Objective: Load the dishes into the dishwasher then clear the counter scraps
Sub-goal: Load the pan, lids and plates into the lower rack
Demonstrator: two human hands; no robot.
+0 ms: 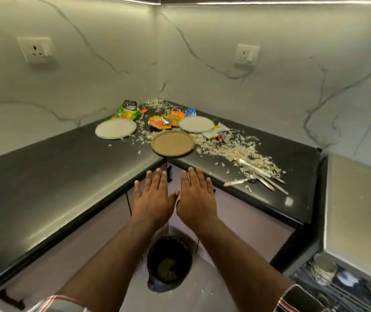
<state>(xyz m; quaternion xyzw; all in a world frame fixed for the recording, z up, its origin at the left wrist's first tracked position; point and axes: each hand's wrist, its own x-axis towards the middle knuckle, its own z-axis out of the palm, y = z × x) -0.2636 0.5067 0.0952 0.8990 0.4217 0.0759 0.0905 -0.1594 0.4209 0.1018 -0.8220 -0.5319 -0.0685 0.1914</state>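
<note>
Three plates lie on the black corner counter point(51, 167): a brown plate point(172, 143) at the inner corner edge, a white plate point(116, 129) to its left and a second white plate point(196, 124) behind it on the right. Pale scraps point(231, 149) are strewn across the counter, with snack wrappers point(164, 121) further back. Several pieces of cutlery point(258, 174) lie among the scraps near the right front edge. My left hand point(154, 199) and my right hand point(196, 197) hover side by side below the counter edge, palms down, fingers straight, holding nothing.
A black bin point(168, 262) with some waste inside stands on the floor under my arms. The open dishwasher rack point(342, 280) shows at the lower right, with a steel cup in it. Marble walls with two sockets close the corner.
</note>
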